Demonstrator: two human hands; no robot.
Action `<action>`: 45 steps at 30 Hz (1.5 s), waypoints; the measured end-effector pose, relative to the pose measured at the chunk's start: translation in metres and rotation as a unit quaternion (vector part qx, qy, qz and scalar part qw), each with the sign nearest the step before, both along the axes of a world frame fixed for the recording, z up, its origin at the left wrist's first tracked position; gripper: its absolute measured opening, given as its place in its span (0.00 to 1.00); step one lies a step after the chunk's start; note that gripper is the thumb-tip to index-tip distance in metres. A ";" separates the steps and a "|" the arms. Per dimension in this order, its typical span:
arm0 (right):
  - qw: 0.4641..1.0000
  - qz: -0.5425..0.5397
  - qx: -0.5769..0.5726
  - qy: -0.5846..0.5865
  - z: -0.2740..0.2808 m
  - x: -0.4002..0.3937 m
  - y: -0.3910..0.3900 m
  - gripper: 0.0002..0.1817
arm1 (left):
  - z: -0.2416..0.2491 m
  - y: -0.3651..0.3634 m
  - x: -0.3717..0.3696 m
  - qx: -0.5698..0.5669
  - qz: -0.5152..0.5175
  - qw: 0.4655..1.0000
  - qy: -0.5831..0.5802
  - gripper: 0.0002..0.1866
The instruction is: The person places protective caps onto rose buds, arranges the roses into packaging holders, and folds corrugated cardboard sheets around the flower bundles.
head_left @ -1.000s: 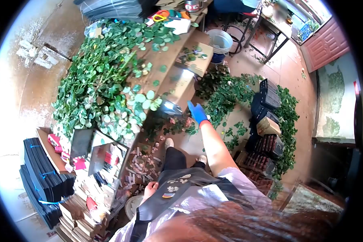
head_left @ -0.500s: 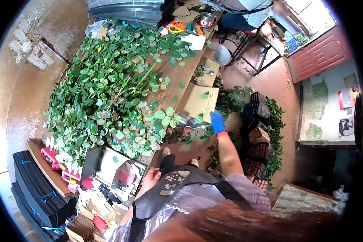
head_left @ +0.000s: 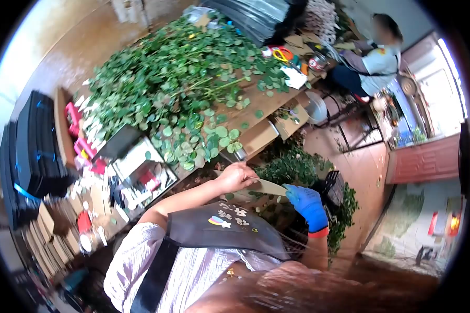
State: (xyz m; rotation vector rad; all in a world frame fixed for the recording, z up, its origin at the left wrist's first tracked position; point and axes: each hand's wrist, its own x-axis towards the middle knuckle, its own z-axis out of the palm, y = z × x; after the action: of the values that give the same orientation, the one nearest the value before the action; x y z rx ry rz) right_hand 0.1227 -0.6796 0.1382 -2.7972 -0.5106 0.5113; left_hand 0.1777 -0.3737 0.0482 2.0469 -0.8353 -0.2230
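Observation:
A thin tan sheet of cardboard (head_left: 270, 188) stretches between my two hands in front of my apron, seen nearly edge-on. My bare left hand (head_left: 237, 177) pinches its left end. On its right end, my right hand (head_left: 307, 207), in a blue glove with a red cuff, has its fingers closed. Just beyond my hands is the wooden table (head_left: 235, 116), heaped with green leafy stems (head_left: 167, 73). Loose leaves (head_left: 227, 136) lie along its near edge, above my left hand.
Tan cardboard (head_left: 258, 139) shows under the table edge. A metal-framed box (head_left: 159, 169) stands left, near black stacked sheets (head_left: 42, 141). Orange-handled scissors (head_left: 283, 53) lie at the far end. Greenery (head_left: 292, 167) and a black crate (head_left: 333, 188) are on the floor. Another person (head_left: 373, 65) sits beyond.
My left hand has come up from my side to the cardboard. My gloved right hand has drawn back from the table edge towards my body. The view has turned, bringing the other person into sight.

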 end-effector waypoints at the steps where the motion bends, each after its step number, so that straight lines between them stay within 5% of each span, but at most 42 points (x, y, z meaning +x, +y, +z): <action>1: 0.997 0.030 0.011 -0.066 0.007 0.003 0.009 0.27 | 0.006 0.003 -0.014 -0.014 0.034 0.998 0.054 0.10; 3: 0.976 0.085 0.039 -0.198 0.026 0.016 0.034 0.29 | -0.003 0.013 -0.035 0.003 0.054 0.998 -0.015 0.12; 7: 0.949 0.245 0.185 -0.076 0.023 0.053 0.086 0.30 | 0.022 0.037 -0.070 0.006 0.181 0.982 -0.045 0.12; 9: 0.936 0.329 0.113 -0.061 0.023 0.069 0.113 0.26 | 0.039 0.053 -0.082 -0.020 0.251 0.967 -0.043 0.13; 11: 0.891 0.378 0.164 -0.189 0.053 0.081 0.136 0.26 | 0.035 0.079 -0.099 -0.065 0.323 0.944 -0.011 0.14; 14: 0.859 0.344 0.225 -0.306 0.134 0.096 0.178 0.31 | 0.005 0.132 -0.136 0.084 0.420 0.903 0.036 0.11; 17: 0.786 0.334 0.323 -0.408 0.204 0.102 0.212 0.20 | -0.036 0.185 -0.173 0.175 0.477 0.857 0.082 0.15; 21: 0.749 0.359 0.346 -0.436 0.228 0.118 0.294 0.24 | -0.055 0.227 -0.181 0.009 0.569 0.796 0.205 0.25; 22: 0.758 0.365 0.340 -0.420 0.226 0.119 0.322 0.25 | -0.010 0.230 -0.176 -0.138 0.532 0.755 0.359 0.31; 23: 0.768 0.369 0.333 -0.405 0.222 0.119 0.350 0.26 | 0.008 0.228 -0.172 -0.294 0.490 0.752 0.329 0.31; 26: 0.768 0.491 0.213 -0.352 0.189 0.143 0.428 0.21 | 0.077 0.249 -0.164 -0.468 0.387 0.668 0.431 0.28; 29: 0.817 0.537 0.010 -0.212 0.165 0.140 0.506 0.08 | 0.068 0.292 -0.164 -0.648 0.199 0.542 0.497 0.29; 31: 0.799 0.570 -0.021 -0.189 0.131 0.143 0.548 0.08 | 0.045 0.324 -0.171 -0.704 0.090 0.467 0.527 0.31; 33: 0.797 0.578 -0.020 -0.175 0.086 0.145 0.576 0.09 | 0.031 0.355 -0.182 -0.690 0.163 0.438 0.552 0.26; 35: 0.807 0.565 0.009 -0.172 0.052 0.144 0.595 0.09 | 0.010 0.382 -0.192 -0.565 0.313 0.520 0.559 0.33; 36: 0.807 0.556 -0.040 -0.196 0.044 0.142 0.600 0.11 | 0.005 0.410 -0.195 -0.393 0.304 0.629 0.598 0.41; 37: 0.805 0.558 -0.021 -0.202 0.041 0.140 0.602 0.11 | 0.008 0.419 -0.197 -0.289 0.363 0.684 0.564 0.47; 38: 0.802 0.560 -0.001 -0.209 0.036 0.140 0.604 0.11 | -0.012 0.430 -0.194 -0.129 0.415 0.756 0.489 0.45; 39: 0.798 0.563 0.019 -0.212 0.031 0.140 0.605 0.11 | -0.032 0.429 -0.196 0.228 0.490 0.820 0.186 0.37; 40: 0.796 0.567 0.023 -0.210 0.025 0.141 0.604 0.12 | -0.016 0.432 -0.186 0.301 0.444 0.829 0.158 0.24; 43: 0.792 0.574 0.040 -0.203 0.018 0.143 0.610 0.14 | -0.033 0.425 -0.129 0.329 0.350 0.872 0.093 0.09; 45: 0.797 0.570 0.052 -0.192 0.020 0.140 0.610 0.15 | -0.055 0.417 -0.096 0.231 0.280 0.930 -0.057 0.24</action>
State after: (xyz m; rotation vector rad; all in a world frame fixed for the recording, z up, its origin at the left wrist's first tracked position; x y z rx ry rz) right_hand 0.2626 -0.0694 0.1578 -2.1538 -2.2411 0.0561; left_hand 0.0815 0.0438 -0.0066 2.6709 -0.2396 0.0276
